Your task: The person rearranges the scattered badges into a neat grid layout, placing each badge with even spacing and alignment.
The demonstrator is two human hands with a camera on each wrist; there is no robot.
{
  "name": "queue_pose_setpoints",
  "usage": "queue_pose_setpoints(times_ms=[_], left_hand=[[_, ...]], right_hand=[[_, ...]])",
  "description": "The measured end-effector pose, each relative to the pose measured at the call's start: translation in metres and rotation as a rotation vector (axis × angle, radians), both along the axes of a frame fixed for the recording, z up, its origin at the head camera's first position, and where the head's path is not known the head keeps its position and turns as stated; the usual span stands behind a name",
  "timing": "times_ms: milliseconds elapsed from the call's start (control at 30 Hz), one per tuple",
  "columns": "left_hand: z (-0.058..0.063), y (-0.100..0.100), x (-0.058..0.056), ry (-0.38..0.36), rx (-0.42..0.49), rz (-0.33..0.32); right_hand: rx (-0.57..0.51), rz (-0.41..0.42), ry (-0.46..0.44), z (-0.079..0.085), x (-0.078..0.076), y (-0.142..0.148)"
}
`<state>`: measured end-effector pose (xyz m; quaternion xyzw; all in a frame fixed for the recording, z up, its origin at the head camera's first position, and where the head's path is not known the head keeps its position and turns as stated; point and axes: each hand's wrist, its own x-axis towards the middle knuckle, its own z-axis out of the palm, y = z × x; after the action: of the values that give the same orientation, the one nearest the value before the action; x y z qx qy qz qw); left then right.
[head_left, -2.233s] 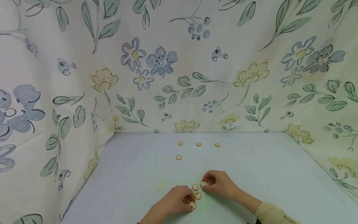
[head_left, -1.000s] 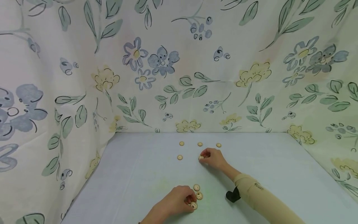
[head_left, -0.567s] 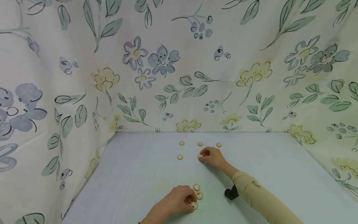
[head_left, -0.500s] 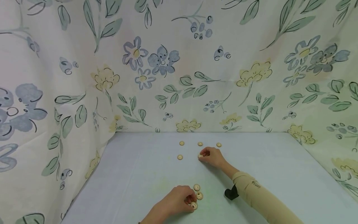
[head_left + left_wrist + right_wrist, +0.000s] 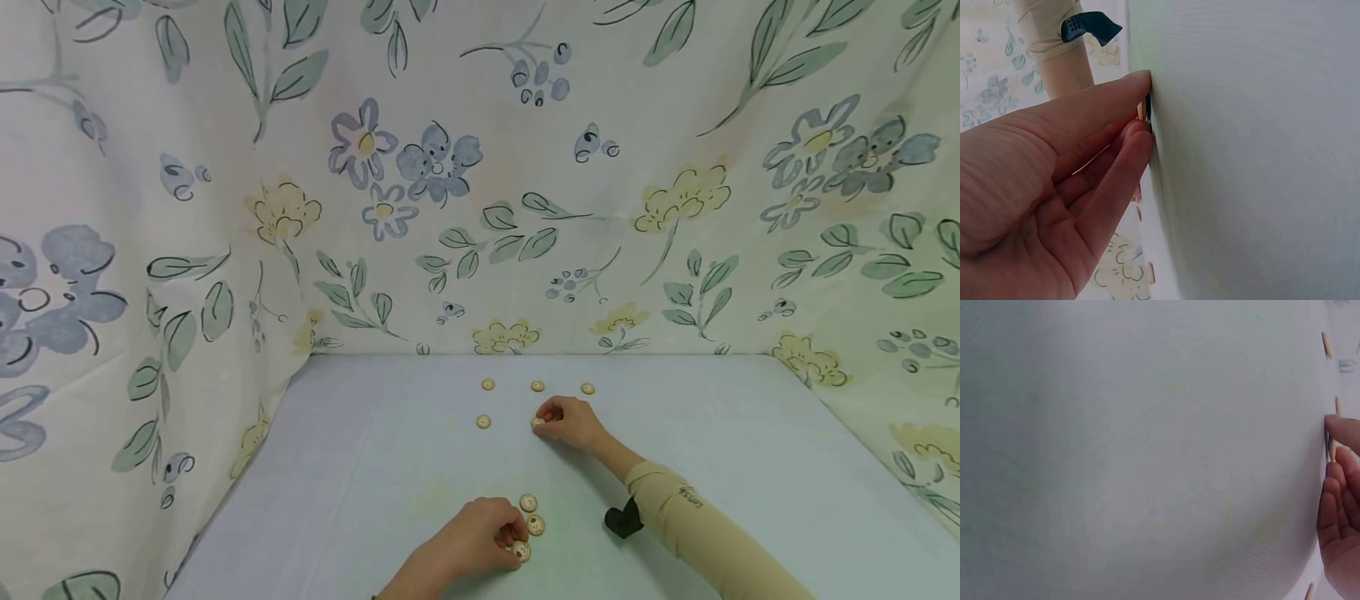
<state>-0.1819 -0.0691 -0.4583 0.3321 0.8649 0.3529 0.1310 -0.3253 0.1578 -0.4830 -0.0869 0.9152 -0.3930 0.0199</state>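
Observation:
My left hand (image 5: 480, 535) stays low on the white table, its thumb and fingers pinching a round wooden button (image 5: 521, 551). Just beyond it lie two more buttons, a nearer one (image 5: 535, 525) and a farther one (image 5: 528, 502). Farther out, my right hand (image 5: 573, 422) holds another wooden button (image 5: 537, 422) by its edges against the tabletop. To the left of that one is a single button (image 5: 483, 422). In the left wrist view, the fingertips (image 5: 1141, 80) meet the table and mostly hide the button. The right wrist view catches the right hand (image 5: 1340, 512) only at its edge.
A back row of three buttons lies past my right hand: left (image 5: 488, 384), middle (image 5: 537, 386) and right (image 5: 588, 388). Floral cloth (image 5: 525, 275) hangs behind and beside the table (image 5: 360, 475). A black strap piece (image 5: 624, 520) sticks out under my right sleeve.
My right hand has carried a button from beside the near buttons to the spot right of the lone second-row button. Over the last second it barely shifts. My left hand keeps its place.

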Motion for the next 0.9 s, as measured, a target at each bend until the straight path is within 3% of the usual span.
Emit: queue_pose_setpoints(times_ms=[900], left_hand=[[0.0015,0.0007,0.0011,-0.010,0.002,-0.003]], right_hand=[[-0.015,0.009,0.034,0.0001,0.0077,0.0038]])
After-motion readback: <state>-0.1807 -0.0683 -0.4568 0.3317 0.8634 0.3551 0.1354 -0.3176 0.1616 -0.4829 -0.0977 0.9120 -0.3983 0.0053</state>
